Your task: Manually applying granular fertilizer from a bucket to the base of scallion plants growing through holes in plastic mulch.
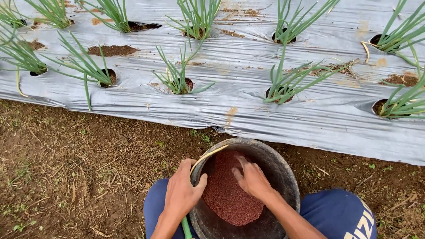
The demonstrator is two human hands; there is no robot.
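A dark round bucket sits between my knees, tilted toward me and part filled with reddish-brown granules. My left hand grips the bucket's left rim, thumb inside. My right hand reaches into the bucket, fingers curled down into the granules; whether it holds any is hidden. A thin yellowish handle lies across the rim by my left hand. My blue trouser legs flank the bucket.
A raised bed covered in silver plastic mulch runs across the top, with green onion-like plants growing from round holes. Bare brown soil with dry straw lies between the bed and me.
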